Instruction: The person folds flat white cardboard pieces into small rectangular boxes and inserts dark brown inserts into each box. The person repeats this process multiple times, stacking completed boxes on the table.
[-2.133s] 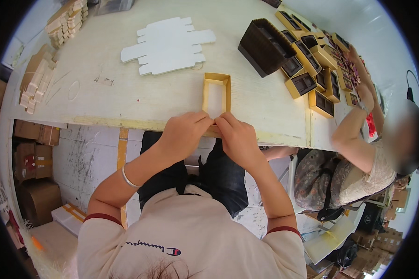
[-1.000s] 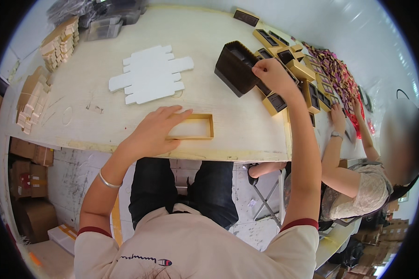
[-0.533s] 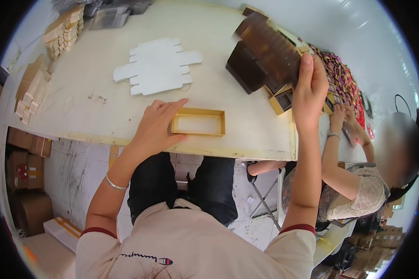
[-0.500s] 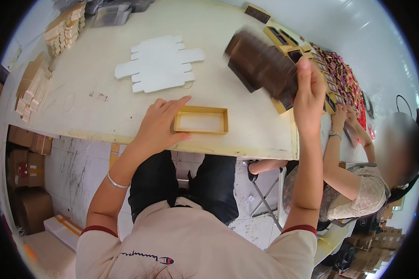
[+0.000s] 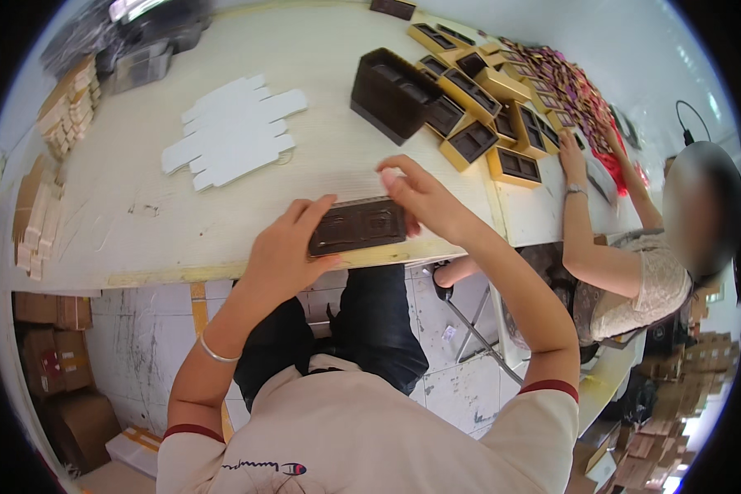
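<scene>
Just beyond the table's near edge, a dark brown moulded plastic tray (image 5: 358,228) lies between my hands. It covers the spot of the small gold box, which is hidden now. My left hand (image 5: 286,249) grips the left end, thumb on the near side and fingers on the far side. At the right end my right hand (image 5: 422,199) holds the tray with curled fingers, partly blurred. Farther off stands a stack of the same brown trays (image 5: 391,97). Flat white card blanks (image 5: 235,132) lie piled to the left.
Several gold boxes with brown trays (image 5: 472,142) crowd the right side, beside a heap of small colourful wrapped pieces (image 5: 552,74). A co-worker's hands (image 5: 575,160) work there. Bundled card pieces (image 5: 37,214) and clear plastic containers (image 5: 142,66) stand along the left.
My right hand has come left and down from holding the brown tray stack, which now stands on the table. One brown tray now lies where the open gold box showed.
</scene>
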`<state>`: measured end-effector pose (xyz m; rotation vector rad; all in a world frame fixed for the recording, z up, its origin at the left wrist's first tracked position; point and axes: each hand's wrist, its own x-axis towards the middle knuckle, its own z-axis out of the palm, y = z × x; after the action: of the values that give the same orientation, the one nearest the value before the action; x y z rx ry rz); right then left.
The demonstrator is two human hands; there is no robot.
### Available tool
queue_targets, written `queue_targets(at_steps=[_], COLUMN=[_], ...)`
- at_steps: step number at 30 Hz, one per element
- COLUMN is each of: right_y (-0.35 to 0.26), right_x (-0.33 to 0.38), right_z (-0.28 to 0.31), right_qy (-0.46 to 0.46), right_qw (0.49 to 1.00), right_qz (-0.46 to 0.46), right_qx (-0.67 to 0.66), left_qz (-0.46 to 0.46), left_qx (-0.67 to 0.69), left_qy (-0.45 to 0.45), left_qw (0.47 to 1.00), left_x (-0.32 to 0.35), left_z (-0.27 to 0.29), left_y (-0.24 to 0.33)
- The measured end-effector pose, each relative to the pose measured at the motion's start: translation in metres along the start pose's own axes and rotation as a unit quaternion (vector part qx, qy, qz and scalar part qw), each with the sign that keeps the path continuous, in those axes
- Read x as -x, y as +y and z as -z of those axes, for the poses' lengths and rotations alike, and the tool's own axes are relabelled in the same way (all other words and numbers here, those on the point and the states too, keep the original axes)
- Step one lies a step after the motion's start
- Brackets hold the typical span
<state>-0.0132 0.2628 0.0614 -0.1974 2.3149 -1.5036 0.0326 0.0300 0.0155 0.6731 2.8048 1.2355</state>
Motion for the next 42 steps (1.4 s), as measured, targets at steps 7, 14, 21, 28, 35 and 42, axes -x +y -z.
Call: queue_targets(at_steps=[7, 14, 21, 28, 35, 42], right_y=[0.020, -0.007, -0.010, 0.010, 0.026, 0.023], right_x=[0.033, 0.044, 0.031, 0.026, 0.026, 0.019], right_z=[0.000, 0.035, 0.005, 0.005, -0.025, -0.024], right_qy=[-0.001, -0.048, -0.106, -0.137, -0.043, -0.054], right_qw=[0.894, 0.915, 0.921, 0.951, 0.898, 0.905], right_qz=[0.315, 0.230, 0.200, 0.206, 0.350, 0.338], right_qx=[0.318, 0.327, 0.316, 0.187, 0.264, 0.255], left_qz=[0.015, 0.015, -0.004, -0.055, -0.102, -0.138], left_qx=[0.027, 0.053, 0.027, 0.002, -0.089, -0.142], left_qy=[-0.052, -0.058, -0.084, -0.100, -0.080, -0.001], left_qw=[0.998, 0.997, 0.996, 0.993, 0.988, 0.980], left_x=[-0.010, -0.004, -0.011, -0.021, -0.024, -0.012], left_z=[0.004, 0.009, 0.007, 0.015, 0.017, -0.002], left_y=[-0.002, -0.006, 0.002, -0.023, -0.022, -0.010])
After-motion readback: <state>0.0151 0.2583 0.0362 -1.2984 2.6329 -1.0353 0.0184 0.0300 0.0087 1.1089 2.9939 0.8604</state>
